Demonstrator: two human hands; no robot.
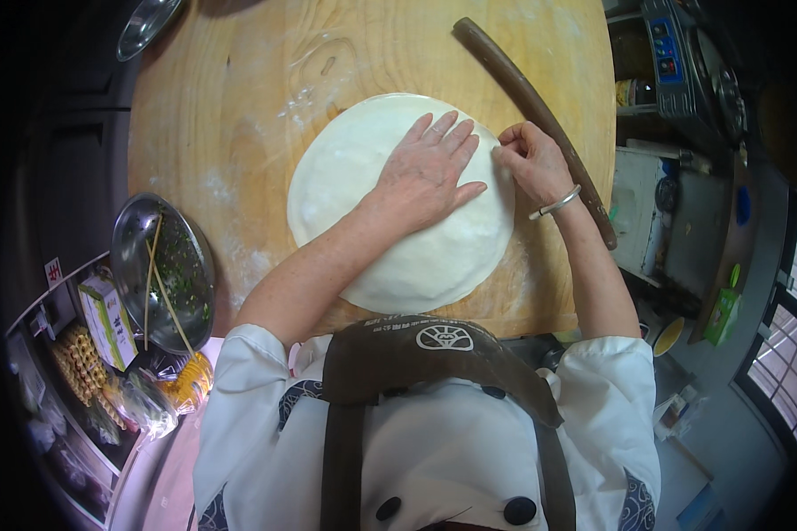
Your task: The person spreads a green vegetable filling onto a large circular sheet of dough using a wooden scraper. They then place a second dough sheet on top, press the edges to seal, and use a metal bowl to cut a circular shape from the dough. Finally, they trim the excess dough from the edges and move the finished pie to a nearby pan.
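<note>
A wide round sheet of pale dough (345,179) lies on the floured wooden board (192,133) in front of me. Its top is slightly lumpy and a thin rim runs around it. Flat on the upper right of the dough rests my left hand (428,172), palm down with its fingers spread. At the dough's right edge my right hand (536,162) pinches the rim between thumb and bent fingers; a metal bangle (556,203) circles that wrist. Beyond this hand a long dark wooden rolling pin (525,93) lies slantwise on the board.
At the left edge a steel bowl (123,265) holds chopped green bits and two chopsticks (167,302). Another metal bowl (147,26) stands at the far left. A display case with packaged food (80,358) is at the lower left, and kitchen equipment (677,53) lines the right side.
</note>
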